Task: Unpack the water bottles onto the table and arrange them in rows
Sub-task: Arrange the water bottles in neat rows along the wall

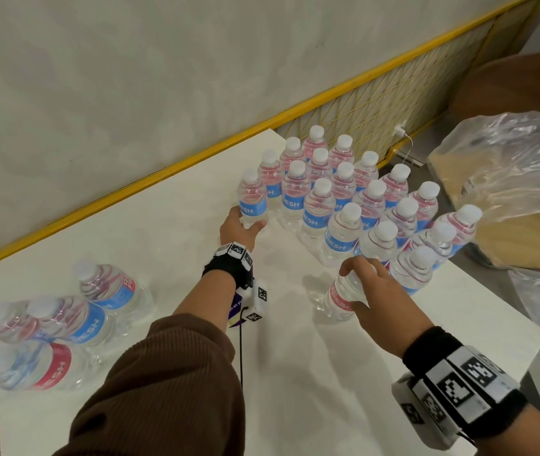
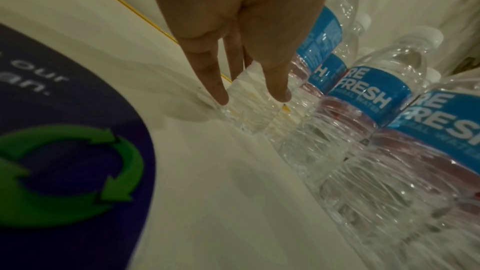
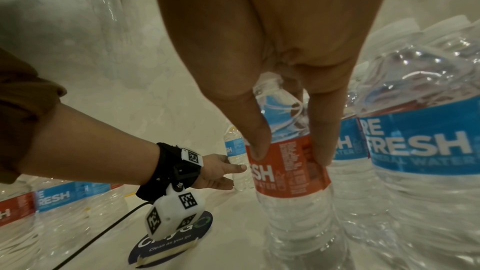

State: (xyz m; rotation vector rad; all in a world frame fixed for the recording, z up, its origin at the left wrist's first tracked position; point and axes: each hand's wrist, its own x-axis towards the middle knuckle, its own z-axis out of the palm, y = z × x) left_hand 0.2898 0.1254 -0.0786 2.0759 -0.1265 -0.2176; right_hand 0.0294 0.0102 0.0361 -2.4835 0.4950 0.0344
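Several clear water bottles (image 1: pixel 344 192) with white caps and blue labels stand in rows at the far right of the white table (image 1: pixel 163 225). My left hand (image 1: pixel 240 228) (image 2: pixel 254 98) holds the base of the bottle (image 1: pixel 253 199) (image 2: pixel 249 110) at the left end of the rows, thumb and fingers on either side. My right hand (image 1: pixel 370 291) (image 3: pixel 289 154) grips a bottle (image 1: pixel 339 299) (image 3: pixel 293 182) by its label, red side showing, just in front of the rows with its base at the table. Several more bottles (image 1: pixel 48 324) cluster at the near left.
Crumpled clear plastic wrap (image 1: pixel 508 166) lies over a cardboard box (image 1: pixel 518 245) off the table's right side. A yellow mesh railing (image 1: pixel 163 166) runs behind the table. A dark round sticker (image 2: pixel 64 110) (image 3: pixel 168 239) is on the tabletop under my left wrist.
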